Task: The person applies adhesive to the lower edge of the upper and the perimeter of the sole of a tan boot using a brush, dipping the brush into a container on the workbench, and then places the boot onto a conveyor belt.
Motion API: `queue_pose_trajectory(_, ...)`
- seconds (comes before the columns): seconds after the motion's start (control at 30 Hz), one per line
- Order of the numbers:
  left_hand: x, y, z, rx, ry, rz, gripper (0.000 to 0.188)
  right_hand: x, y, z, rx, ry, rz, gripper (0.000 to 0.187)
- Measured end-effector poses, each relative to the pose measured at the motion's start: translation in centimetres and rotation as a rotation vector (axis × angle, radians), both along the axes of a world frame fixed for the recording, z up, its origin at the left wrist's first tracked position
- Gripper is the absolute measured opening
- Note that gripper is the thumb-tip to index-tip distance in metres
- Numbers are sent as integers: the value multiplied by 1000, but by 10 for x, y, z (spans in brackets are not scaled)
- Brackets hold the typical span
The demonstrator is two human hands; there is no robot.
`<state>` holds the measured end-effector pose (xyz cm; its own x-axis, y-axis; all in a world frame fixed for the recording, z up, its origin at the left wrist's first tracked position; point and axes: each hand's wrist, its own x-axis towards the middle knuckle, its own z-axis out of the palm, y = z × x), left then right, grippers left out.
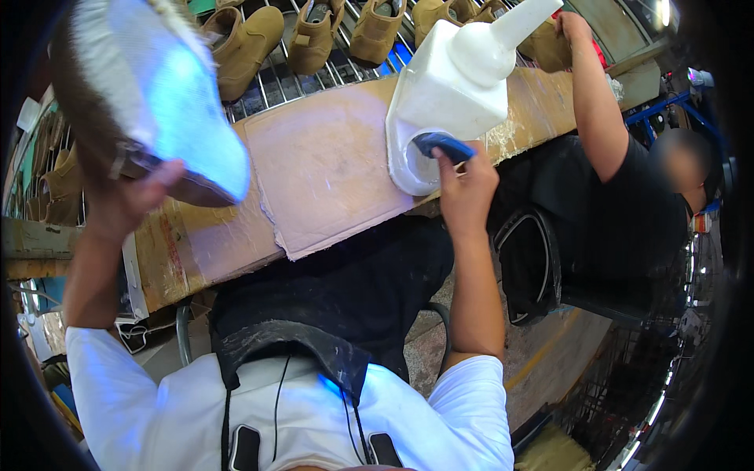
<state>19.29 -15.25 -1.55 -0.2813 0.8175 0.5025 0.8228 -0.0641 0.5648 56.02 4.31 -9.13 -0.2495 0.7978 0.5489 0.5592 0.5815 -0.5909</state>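
Two hands busy: pale-soled shoe (pixel 169 102) in the left hand (pixel 129 200), blue tool (pixel 446 147) in the right hand (pixel 469 188)

So the left hand has the shoe up in the air over the left end of the bench (pixel 169 251), fingers closed around its lower end. The bottom faces the camera, whitish with a strong blue glow on it, and a darker upper shows along the side.

The right hand is pinched pretty narrow, thumb and fingers on the blue tool. Its far end sits at the round opening of a big white plastic container (pixel 448 86), so I can't tell what that tip looks like. The opening is close to the front edge of the bench, while the long spout points out past the back edge.

There's a worn cardboard sheet (pixel 326 161) in the middle, with one ragged corner poking over the front edge. Just past the back edge, a row of tan shoes (pixel 314 39) sits on a metal rack (pixel 271 90). Over by the right end, a co-worker in a black top (pixel 628 220) has a hand (pixel 576 27) up near the tan shoes; can't make out its grip.
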Motion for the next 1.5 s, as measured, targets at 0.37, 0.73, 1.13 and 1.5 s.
queue_pose_trajectory(0.37,119,48,-50,15,-342,-70,89,22,14,15,-348,-1,311,17)
queue_pose_trajectory(0.73,75,44,-24,-481,-341,-250,75,41,16,-6,-343,392,131,18)
queue_pose_trajectory(1.13,65,52,-29,-542,-185,-299,65,37,10,-18,-561,522,12,17)
queue_pose_trajectory(1.5,91,3,-79,-43,-47,-351,57,41,4,-10,-461,791,-65,12)
